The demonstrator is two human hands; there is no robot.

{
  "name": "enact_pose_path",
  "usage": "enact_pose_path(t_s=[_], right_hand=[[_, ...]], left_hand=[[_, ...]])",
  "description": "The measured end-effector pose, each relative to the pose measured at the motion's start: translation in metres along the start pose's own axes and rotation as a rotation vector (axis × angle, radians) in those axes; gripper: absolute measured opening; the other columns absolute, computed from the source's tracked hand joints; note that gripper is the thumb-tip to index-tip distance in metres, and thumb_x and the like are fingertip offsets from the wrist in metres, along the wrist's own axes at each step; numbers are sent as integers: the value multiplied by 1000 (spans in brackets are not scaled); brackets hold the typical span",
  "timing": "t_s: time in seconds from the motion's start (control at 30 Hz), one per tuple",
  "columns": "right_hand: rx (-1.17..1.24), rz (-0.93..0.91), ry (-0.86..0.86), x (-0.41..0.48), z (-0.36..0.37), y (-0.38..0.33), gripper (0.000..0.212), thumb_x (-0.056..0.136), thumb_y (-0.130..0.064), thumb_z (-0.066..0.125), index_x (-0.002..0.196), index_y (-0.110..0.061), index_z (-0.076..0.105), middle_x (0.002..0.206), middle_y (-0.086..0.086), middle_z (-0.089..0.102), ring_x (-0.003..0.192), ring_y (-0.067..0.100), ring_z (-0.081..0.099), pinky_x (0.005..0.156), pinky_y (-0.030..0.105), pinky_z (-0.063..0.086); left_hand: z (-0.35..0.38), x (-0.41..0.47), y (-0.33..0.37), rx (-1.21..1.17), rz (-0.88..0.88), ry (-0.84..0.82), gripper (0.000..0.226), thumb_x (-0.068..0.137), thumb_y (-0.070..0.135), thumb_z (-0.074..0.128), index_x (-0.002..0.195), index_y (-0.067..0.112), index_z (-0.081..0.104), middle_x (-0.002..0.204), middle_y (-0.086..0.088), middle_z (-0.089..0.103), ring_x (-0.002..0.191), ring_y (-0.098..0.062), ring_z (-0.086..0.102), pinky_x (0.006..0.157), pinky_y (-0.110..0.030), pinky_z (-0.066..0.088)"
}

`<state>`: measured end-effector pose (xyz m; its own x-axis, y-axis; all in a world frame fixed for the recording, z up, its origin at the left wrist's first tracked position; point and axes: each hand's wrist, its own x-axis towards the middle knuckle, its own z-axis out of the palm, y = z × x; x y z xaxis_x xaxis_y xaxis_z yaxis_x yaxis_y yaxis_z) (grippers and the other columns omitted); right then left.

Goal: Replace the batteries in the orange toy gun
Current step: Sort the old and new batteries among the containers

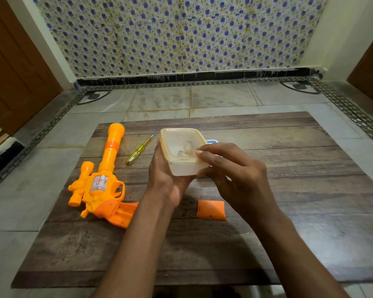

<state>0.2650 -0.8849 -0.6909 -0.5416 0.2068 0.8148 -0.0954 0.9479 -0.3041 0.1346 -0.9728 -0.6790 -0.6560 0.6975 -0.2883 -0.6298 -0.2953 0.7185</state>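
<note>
Plastic container is gripped from below by left hand, fingers curled round it. Its near corner is pinched by right hand. Orange toy gun is laid at container's 8 o'clock, battery cover at 5 o'clock.
</note>
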Motion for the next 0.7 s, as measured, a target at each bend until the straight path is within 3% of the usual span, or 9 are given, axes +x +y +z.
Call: enact_pose_path(t_s=[0.1, 0.23, 0.3, 0.43, 0.53, 0.7], right_hand=[[-38, -48, 3, 2, 1, -2, 22, 90, 9, 72, 111, 4, 77, 113, 17, 74, 104, 29, 72, 88, 34, 59], [-70, -87, 9, 6, 1, -6, 21, 92, 11, 68, 111, 5, 76, 112, 16, 75, 103, 32, 71, 88, 35, 57], [-76, -90, 11, 6, 1, -6, 20, 95, 8, 64, 111, 5, 76, 112, 15, 76, 103, 31, 71, 88, 35, 57], [12, 6, 102, 12, -10, 1, 19, 94, 8, 66, 109, 4, 77, 108, 13, 77, 100, 27, 73, 84, 37, 59], [6, 81, 179, 11, -15, 5, 16, 92, 2, 73, 107, 1, 78, 105, 10, 78, 95, 22, 75, 81, 31, 61], [-180, 110, 331, 7, -13, 10, 12, 93, -3, 74, 103, 3, 78, 97, 11, 79, 85, 16, 74, 79, 16, 57]], left_hand=[[-1, -1, 2, -42, -12, -28, 56, 108, 37, 31, 91, 5, 74, 80, -16, 75, 66, -27, 73, 67, -39, 58], [-1, -1, 4, -79, -46, -81, 67, 107, 31, 30, 73, 5, 81, 77, -17, 74, 62, -25, 72, 57, -33, 60], [-2, -1, 5, -69, -69, -81, 64, 107, 33, 31, 81, 4, 81, 81, -18, 75, 65, -26, 73, 57, -34, 61], [-7, -2, 3, 66, -101, -35, 51, 108, 47, 36, 118, 8, 67, 98, -15, 76, 78, -28, 74, 60, -41, 61], [-12, -3, 2, 169, -110, -41, 48, 107, 49, 38, 116, 14, 69, 99, -12, 78, 80, -28, 75, 62, -45, 63], [-15, -2, 3, 258, -126, -70, 41, 107, 44, 39, 106, 19, 71, 89, -5, 78, 76, -19, 75, 68, -38, 61]])
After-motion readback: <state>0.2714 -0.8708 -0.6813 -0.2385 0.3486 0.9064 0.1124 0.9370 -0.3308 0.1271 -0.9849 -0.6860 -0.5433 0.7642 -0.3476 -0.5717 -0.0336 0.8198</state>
